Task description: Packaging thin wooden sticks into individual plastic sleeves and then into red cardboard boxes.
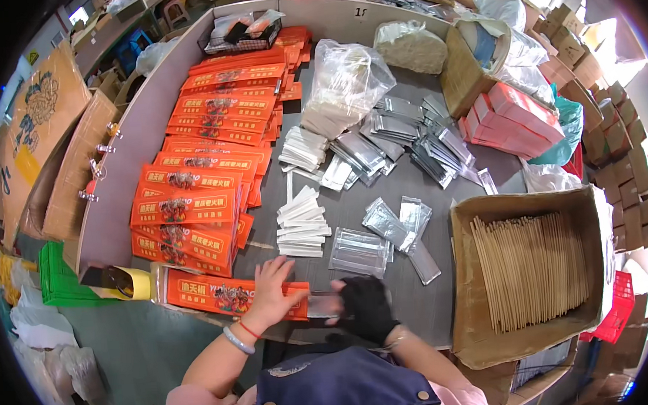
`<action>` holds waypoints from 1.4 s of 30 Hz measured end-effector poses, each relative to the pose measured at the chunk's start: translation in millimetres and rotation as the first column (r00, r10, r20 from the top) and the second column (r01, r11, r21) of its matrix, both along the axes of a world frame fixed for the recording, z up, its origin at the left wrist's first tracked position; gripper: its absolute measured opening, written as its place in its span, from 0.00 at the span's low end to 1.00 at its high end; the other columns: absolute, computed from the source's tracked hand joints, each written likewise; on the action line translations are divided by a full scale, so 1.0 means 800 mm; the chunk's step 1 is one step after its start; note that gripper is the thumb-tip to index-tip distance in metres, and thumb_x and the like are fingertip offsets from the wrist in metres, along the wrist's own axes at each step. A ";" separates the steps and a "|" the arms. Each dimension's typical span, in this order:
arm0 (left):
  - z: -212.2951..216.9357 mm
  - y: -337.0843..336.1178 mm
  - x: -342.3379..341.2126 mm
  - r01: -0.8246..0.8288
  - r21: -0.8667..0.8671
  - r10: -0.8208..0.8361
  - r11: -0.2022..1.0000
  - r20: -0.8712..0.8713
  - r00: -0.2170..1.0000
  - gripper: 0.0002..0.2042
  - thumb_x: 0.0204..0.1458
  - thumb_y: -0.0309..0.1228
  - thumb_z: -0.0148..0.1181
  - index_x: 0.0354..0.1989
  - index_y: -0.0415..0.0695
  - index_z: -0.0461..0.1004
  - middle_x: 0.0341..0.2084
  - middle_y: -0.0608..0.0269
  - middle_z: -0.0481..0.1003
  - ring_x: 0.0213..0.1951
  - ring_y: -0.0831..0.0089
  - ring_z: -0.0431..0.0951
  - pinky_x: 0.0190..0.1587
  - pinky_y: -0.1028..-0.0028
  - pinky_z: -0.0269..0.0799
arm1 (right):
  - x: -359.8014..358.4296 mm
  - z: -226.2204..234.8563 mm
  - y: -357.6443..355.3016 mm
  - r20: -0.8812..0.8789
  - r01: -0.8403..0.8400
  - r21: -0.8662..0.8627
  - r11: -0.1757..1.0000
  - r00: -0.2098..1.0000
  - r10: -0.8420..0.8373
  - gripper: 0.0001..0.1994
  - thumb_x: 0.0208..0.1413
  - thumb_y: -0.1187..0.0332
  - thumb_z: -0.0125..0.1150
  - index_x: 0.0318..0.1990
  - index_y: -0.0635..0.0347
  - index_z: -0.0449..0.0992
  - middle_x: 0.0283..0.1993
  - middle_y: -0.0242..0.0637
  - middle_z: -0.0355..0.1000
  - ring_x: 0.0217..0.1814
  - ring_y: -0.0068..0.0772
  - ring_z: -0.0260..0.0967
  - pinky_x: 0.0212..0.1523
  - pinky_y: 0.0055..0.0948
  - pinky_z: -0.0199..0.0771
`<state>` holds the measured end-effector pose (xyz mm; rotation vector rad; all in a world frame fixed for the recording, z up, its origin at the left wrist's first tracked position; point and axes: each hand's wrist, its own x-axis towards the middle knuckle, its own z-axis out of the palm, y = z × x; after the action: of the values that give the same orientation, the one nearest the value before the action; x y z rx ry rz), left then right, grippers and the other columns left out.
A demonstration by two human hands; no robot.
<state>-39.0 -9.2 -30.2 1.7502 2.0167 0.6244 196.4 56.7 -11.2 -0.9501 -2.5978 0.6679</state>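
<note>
A red printed paper sleeve (222, 292) lies at the table's near edge. My left hand (270, 298) rests on its right part, fingers spread flat, with a bracelet and a red cord at the wrist. From the sleeve's right end sticks out a clear plastic packet (321, 304). My right hand (367, 309), in a black fingerless glove and blurred by motion, pinches the packet's outer end. Just beyond it lie several flat clear packets (359, 252) and a pile of white paper-wrapped strips (303, 222). More red sleeves (187, 207) are stacked in overlapping rows on the left.
A cardboard box (469, 327) of wooden chopsticks (532, 271) stands at right. Silvery packets (439, 151), a plastic bag (346, 82) and pink-red boxes (515, 120) lie farther back. A raised panel (140, 110) borders the left side. Another person (501, 6) works at far right.
</note>
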 end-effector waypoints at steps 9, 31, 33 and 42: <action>-0.014 0.085 -0.030 0.241 0.160 -0.195 0.957 -0.259 0.946 0.05 0.44 0.30 0.66 0.28 0.46 0.76 0.29 0.63 0.72 0.38 0.60 0.71 0.41 0.61 0.66 | 0.321 -0.034 0.046 0.144 0.825 0.462 0.326 0.293 -0.945 0.24 0.49 0.64 0.66 0.52 0.68 0.70 0.47 0.51 0.69 0.51 0.53 0.67 0.53 0.46 0.67; -0.002 0.123 0.079 0.385 -0.087 -0.393 0.919 -0.121 0.912 0.07 0.44 0.33 0.66 0.27 0.46 0.74 0.29 0.61 0.76 0.39 0.59 0.76 0.43 0.59 0.67 | 0.286 -0.023 0.014 0.549 0.738 0.471 0.482 0.182 -0.816 0.13 0.55 0.68 0.59 0.45 0.62 0.66 0.45 0.47 0.67 0.51 0.49 0.68 0.47 0.43 0.72; 0.008 0.120 0.079 0.377 -0.054 -0.379 0.924 -0.028 0.925 0.08 0.44 0.34 0.67 0.27 0.46 0.75 0.26 0.60 0.76 0.36 0.59 0.76 0.41 0.60 0.68 | 0.280 -0.017 0.017 0.568 0.769 0.429 0.474 0.178 -0.803 0.12 0.56 0.68 0.58 0.44 0.62 0.67 0.44 0.48 0.67 0.49 0.51 0.68 0.47 0.43 0.72; 0.020 0.036 0.063 0.464 -0.026 -0.465 0.885 -0.055 0.884 0.11 0.39 0.33 0.70 0.33 0.51 0.77 0.31 0.65 0.72 0.39 0.63 0.70 0.42 0.64 0.64 | 0.261 -0.012 0.018 0.378 0.684 0.325 0.653 0.538 -0.753 0.09 0.58 0.70 0.55 0.43 0.62 0.72 0.40 0.49 0.68 0.44 0.54 0.68 0.45 0.46 0.68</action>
<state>11.6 19.6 -14.4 2.1621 1.5341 0.4019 404.9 70.7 -20.5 -2.1908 -2.1881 -0.0069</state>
